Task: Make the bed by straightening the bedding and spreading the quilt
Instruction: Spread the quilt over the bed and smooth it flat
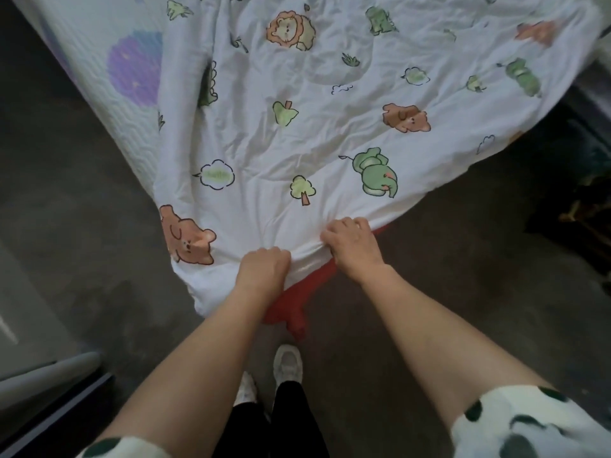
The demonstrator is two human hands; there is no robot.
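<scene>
Left hand (264, 266) and right hand (350, 242) fingers clamped on near edge of white animal-print cotton quilt (314, 133); both grips close together, so corners may bunch, dragging crooked off the wave-quilted mattress (99, 61).

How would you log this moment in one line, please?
left hand: grips quilt edge | right hand: same | quilt: wrinkled

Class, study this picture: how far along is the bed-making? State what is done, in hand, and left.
Done: the quilt is opened out over the mattress cover. In hand: the left hand and right hand grip its near edge. Left: it lies creased and skewed, with the cover's left side bare.
</scene>
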